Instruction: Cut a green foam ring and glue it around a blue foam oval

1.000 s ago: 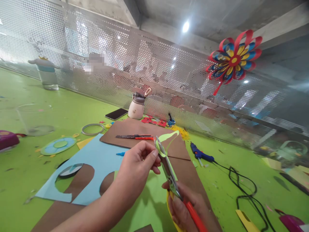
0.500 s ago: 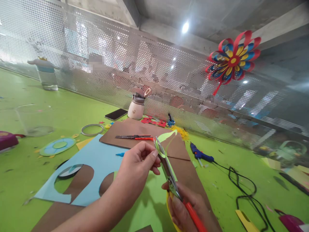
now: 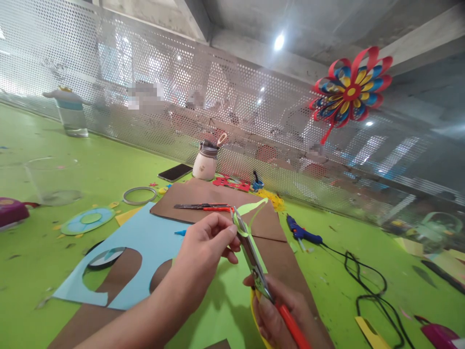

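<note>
My right hand (image 3: 278,310) grips a pair of scissors (image 3: 254,261) with red and yellow handles, the blades pointing up and away. A small light green paper piece (image 3: 250,207) lies across the blade tips, a thin curled strip hanging off it. Thumb and forefinger of my left hand (image 3: 209,242) pinch that paper just left of the blades. Beneath both hands is a larger green sheet (image 3: 218,300) on brown card (image 3: 290,271). Light blue paper (image 3: 152,232) with rounded cut-outs lies to the left. Behind my left hand rests a utility knife (image 3: 196,207).
A blue glue gun (image 3: 303,231) with a looping black cord lies right. At the back stand a white bottle (image 3: 204,165), a phone (image 3: 175,172) and red cut paper (image 3: 230,183). A clear cup (image 3: 54,182) is left; a perforated metal screen (image 3: 181,111) borders the table.
Hardly anything differs. The green paper at the blade tips has shifted slightly, and both hands keep almost the same place.
</note>
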`<state>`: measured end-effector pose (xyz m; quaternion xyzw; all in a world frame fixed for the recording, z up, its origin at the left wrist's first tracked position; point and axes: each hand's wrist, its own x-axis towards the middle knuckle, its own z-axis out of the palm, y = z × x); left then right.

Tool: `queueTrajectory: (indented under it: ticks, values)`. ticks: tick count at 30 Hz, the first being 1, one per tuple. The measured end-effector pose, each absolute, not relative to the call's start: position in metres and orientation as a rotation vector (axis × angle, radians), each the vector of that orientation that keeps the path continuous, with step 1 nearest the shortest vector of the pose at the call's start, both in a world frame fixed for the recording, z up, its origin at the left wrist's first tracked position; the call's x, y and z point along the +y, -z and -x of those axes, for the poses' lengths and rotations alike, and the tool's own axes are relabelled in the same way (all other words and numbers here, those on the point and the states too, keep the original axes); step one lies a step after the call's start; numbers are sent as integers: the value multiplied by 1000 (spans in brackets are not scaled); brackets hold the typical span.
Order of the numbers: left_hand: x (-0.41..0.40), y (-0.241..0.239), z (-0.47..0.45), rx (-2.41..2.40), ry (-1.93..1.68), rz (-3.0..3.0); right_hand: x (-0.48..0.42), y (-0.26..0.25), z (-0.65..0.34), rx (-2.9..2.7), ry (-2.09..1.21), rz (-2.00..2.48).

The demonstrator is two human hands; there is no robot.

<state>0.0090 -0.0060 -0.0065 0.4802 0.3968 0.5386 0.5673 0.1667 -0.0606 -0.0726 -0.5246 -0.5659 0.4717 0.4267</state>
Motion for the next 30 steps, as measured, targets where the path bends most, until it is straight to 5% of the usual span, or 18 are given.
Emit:
queueTrajectory:
  ticks: [30]
  values:
    - [3, 6, -3, 1027, -1273, -1240, -58, 79, -169, -1417, -1232, 1248]
